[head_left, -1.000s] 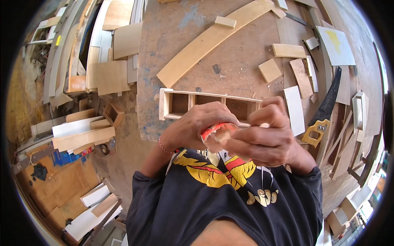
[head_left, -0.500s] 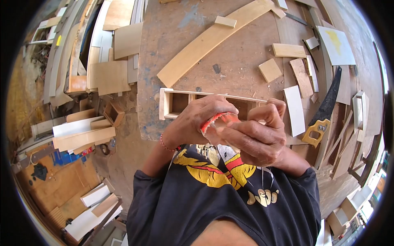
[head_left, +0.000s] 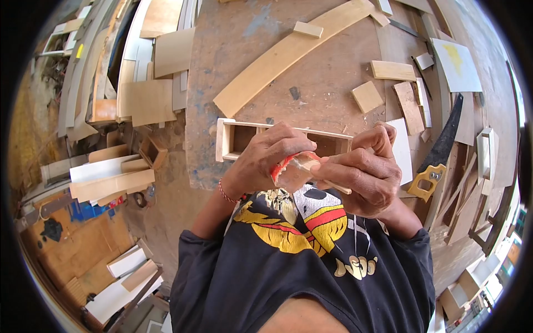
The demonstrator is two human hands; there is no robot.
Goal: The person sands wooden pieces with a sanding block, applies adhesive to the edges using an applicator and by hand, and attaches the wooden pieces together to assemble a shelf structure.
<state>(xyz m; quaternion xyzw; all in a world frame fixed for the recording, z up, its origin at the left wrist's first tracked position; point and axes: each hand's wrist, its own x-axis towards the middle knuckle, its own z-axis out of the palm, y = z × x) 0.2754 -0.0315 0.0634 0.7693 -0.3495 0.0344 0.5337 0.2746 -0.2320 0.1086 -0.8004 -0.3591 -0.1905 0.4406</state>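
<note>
My left hand [head_left: 260,158] is wrapped around a small red-edged cup [head_left: 280,168] with a rough, jagged rim and a pale inside. In my right hand [head_left: 366,173], pinched between thumb and fingers, is a thin wooden stick [head_left: 339,187]. Its far end is at the cup's mouth, where something whitish shows; I cannot make out what it is. Beyond both hands, a long shallow wooden box [head_left: 224,140] with dividers lies on the worktable [head_left: 233,44]. My hands hide part of its near side.
A long board [head_left: 277,64] bearing a small block [head_left: 308,29] crosses the table. Several wood offcuts [head_left: 367,97] are scattered to the right. A handsaw [head_left: 442,147] with a yellow handle lies there too. Stacked boards [head_left: 114,183] stand at the left.
My right hand has moved slightly right, drawing the stick partly back from the cup, so more of the stick shows. My left hand stays almost where it was, still holding the cup.
</note>
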